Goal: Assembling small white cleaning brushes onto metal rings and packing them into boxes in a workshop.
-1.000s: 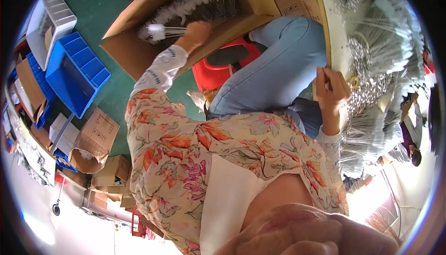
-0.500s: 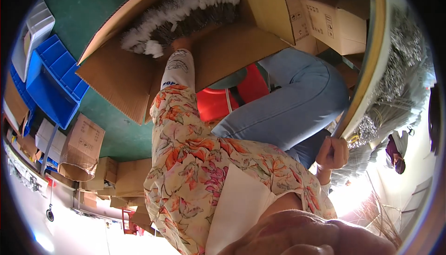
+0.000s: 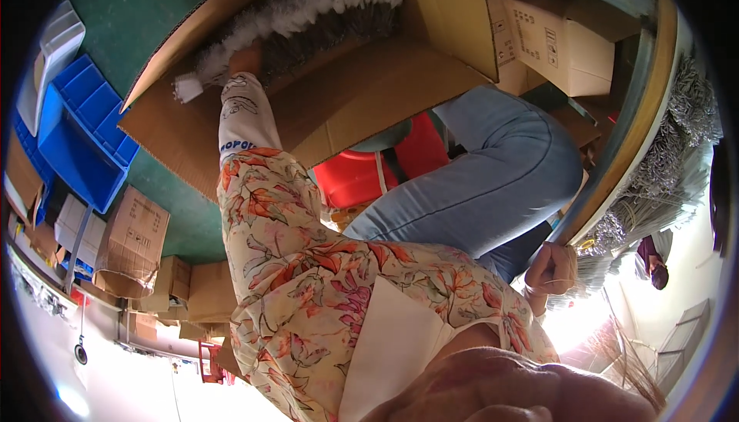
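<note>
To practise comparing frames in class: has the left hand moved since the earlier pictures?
Yes: judged against the open cardboard box, the left hand has moved leftward, to near the left end of the white-tipped row inside.

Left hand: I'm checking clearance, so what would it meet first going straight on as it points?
Probably the white tufts in the box, though depth is unclear and the left hand may be touching them.
</note>
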Demonstrator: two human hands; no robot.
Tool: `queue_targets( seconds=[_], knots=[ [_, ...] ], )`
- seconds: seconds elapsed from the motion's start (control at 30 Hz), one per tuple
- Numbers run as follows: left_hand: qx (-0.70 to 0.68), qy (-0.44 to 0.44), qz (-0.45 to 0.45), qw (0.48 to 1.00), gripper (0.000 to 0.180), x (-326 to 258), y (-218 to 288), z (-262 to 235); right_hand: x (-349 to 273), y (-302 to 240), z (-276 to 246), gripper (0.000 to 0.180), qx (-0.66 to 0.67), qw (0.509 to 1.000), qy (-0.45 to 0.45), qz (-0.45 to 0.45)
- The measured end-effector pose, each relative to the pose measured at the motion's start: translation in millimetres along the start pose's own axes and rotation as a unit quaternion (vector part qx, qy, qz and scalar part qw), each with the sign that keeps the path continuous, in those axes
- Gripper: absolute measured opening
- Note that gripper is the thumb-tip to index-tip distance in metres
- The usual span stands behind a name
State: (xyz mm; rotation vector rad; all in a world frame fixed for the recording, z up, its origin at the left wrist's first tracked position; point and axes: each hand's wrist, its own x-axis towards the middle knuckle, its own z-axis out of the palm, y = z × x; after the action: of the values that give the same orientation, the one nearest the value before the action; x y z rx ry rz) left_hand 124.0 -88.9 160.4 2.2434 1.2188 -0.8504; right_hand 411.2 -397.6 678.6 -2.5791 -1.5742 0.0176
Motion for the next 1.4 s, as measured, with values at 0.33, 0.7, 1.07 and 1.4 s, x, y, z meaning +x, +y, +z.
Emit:
queue_targets(
  seconds=[0.33, 0.7, 1.07, 1.4],
  knots=[
    [0.062, -0.124, 0.171, 0.975, 0.025, -25, 100, 47, 9, -6, 2, 0.005, 0.004, 0.999, 0.013, -0.031],
    [0.101, 0.0, 0.262, 0.96, 0.022, -20, 90, 56, 4, 11, -3, 0.006, 0.017, 1.0, -0.005, -0.008],
    [-0.228, 0.077, 0.134, 0.961, 0.043, -237, 39, -123, 38, 29, 47, 0.007, 0.1, 0.991, 0.085, -0.034],
    [0.065, 0.114, 0.042, 0.99, 0.015, -206, 26, -49, 51, 48, 78, 0.013, 0.06, 0.979, 0.156, -0.115]
  ],
)
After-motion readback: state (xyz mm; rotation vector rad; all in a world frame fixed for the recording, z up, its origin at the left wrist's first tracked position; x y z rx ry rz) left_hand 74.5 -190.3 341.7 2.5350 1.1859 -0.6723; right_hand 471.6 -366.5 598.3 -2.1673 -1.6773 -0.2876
